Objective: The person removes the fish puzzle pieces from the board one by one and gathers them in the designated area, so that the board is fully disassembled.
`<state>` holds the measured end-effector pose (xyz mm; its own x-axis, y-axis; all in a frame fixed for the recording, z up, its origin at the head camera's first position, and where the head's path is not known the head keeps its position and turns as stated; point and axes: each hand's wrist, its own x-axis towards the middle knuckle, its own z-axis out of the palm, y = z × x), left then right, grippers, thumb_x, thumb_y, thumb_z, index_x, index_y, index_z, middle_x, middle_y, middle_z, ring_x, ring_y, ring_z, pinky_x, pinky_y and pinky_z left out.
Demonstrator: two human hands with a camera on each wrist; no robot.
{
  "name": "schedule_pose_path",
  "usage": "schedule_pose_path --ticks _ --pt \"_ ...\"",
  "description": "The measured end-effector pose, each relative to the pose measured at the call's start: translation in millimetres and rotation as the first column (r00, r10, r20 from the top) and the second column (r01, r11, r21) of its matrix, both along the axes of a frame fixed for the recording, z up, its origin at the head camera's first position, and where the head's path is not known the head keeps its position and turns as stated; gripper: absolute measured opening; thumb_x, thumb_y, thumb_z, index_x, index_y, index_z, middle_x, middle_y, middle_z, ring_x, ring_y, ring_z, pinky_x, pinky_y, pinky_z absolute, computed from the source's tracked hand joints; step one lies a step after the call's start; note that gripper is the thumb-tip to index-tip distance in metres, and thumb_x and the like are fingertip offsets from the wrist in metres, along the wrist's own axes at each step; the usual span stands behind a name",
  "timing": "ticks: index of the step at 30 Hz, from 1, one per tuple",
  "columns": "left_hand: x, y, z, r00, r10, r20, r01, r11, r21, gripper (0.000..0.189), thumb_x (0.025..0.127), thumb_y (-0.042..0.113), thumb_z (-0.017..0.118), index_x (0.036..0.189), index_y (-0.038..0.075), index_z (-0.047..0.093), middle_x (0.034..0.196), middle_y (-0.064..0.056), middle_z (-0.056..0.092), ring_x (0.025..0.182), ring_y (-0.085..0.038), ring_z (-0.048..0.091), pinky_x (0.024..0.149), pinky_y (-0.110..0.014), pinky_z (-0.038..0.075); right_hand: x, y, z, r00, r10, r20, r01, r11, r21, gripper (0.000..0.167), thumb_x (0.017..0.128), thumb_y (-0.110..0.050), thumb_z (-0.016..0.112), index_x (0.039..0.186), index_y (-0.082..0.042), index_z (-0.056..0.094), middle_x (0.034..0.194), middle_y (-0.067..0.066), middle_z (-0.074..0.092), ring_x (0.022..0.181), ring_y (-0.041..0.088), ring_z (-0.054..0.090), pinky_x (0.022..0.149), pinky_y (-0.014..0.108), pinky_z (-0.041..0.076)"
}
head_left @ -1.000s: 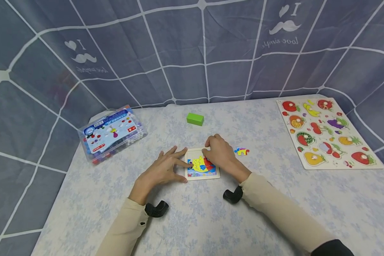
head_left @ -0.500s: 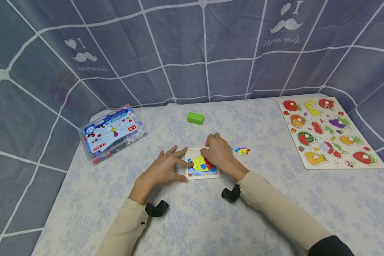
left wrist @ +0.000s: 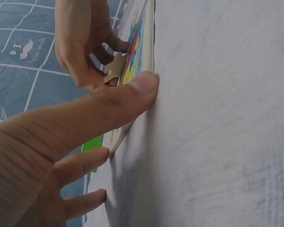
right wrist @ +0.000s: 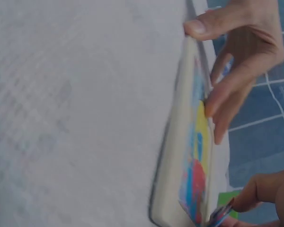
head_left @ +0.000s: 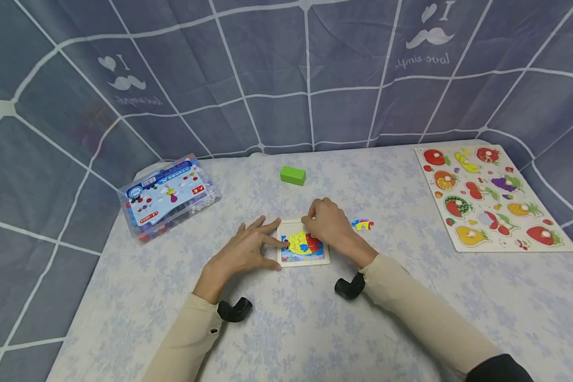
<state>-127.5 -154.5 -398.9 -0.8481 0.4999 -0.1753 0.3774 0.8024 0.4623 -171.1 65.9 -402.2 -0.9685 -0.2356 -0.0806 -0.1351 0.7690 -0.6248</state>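
Note:
A small jigsaw puzzle in a pale wooden frame (head_left: 306,263) lies flat on the table, showing a yellow, red and blue picture. My left hand (head_left: 248,246) rests at its left side with straight, spread fingers; the thumb touches the near corner and a fingertip reaches over the picture. Over the frame's far right part, my right hand (head_left: 330,222) pinches a puzzle piece (left wrist: 114,68), its plain beige back visible in the left wrist view. That piece (right wrist: 221,213) is tilted close to the frame in the right wrist view. The hand hides the frame's far right corner.
Loose colourful puzzle pieces (head_left: 363,225) lie right of the right hand. A green block (head_left: 293,175) sits beyond the frame. At far left is a clear plastic box (head_left: 169,199) with a blue label; a fruit puzzle board (head_left: 494,199) lies at right. A grey curtain (head_left: 277,74) hangs behind.
My right hand has shifted slightly right, and a bit more of the picture's right part shows. My left hand stays at the frame's left side.

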Motion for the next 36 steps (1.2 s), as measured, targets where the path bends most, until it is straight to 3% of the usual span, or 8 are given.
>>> schedule_pose_path --ticks 8,13,18,28,32,36 --pt "0.7 -0.5 0.3 1.0 0.006 0.0 -0.006 1.0 -0.001 0.053 0.071 0.034 0.089 0.121 0.026 0.073 0.157 -0.003 0.034 0.148 -0.038 0.016 0.109 -0.073 0.009 -0.5 16 5.4 0.997 0.074 -0.011 -0.075 0.989 -0.128 0.017 0.094 -0.016 0.056 0.091 -0.004 0.068 0.084 0.006 0.062 0.073 0.02 0.055 0.064 0.031 0.046" --pt "1.7 -0.5 0.9 1.0 0.009 0.009 -0.009 1.0 0.007 0.052 0.072 0.034 0.088 0.121 0.025 0.073 0.157 -0.003 0.034 0.148 -0.037 0.015 0.109 -0.073 0.007 0.0 20 3.6 0.993 0.112 -0.033 -0.115 0.985 -0.128 0.018 0.095 -0.014 0.055 0.088 -0.007 0.071 0.089 0.006 0.063 0.077 0.019 0.057 0.067 0.032 0.048" --pt "1.7 -0.2 0.1 1.0 0.006 0.011 -0.006 1.0 0.013 0.052 0.072 0.034 0.088 0.121 0.024 0.073 0.157 -0.003 0.033 0.148 -0.038 0.014 0.109 -0.073 0.007 0.7 19 1.8 0.992 0.113 -0.057 -0.119 0.985 -0.123 0.011 0.093 -0.016 0.065 0.088 -0.009 0.071 0.091 0.005 0.062 0.078 0.019 0.058 0.07 0.032 0.048" --pt "0.8 0.1 -1.4 1.0 -0.004 0.009 0.003 1.0 0.018 0.052 0.072 0.034 0.088 0.121 0.024 0.072 0.157 -0.004 0.033 0.148 -0.039 0.014 0.108 -0.074 0.007 4.6 23 -1.5 0.966 0.222 -0.133 -0.237 0.965 -0.109 0.005 0.092 -0.017 0.071 0.094 -0.013 0.073 0.079 -0.002 0.063 0.069 0.014 0.054 0.065 0.029 0.048" --pt "0.4 0.6 -1.5 1.0 -0.004 0.01 0.004 1.0 0.014 0.053 0.072 0.035 0.088 0.122 0.025 0.072 0.157 -0.003 0.033 0.148 -0.039 0.014 0.108 -0.074 0.007 8.4 30 -2.0 0.953 0.271 -0.133 -0.283 0.955 -0.082 0.018 0.091 -0.014 0.071 0.108 -0.012 0.076 0.091 -0.002 0.073 0.072 0.009 0.058 0.067 0.027 0.049" --pt "0.2 0.3 -1.6 1.0 -0.008 0.005 0.008 1.0 0.01 0.053 0.072 0.035 0.088 0.122 0.025 0.072 0.158 -0.003 0.033 0.148 -0.039 0.014 0.108 -0.074 0.007 11.2 36 -3.4 0.955 0.268 -0.128 -0.278 0.957 -0.075 0.026 0.09 -0.013 0.072 0.115 -0.017 0.076 0.106 -0.001 0.074 0.073 0.006 0.06 0.06 0.024 0.045"
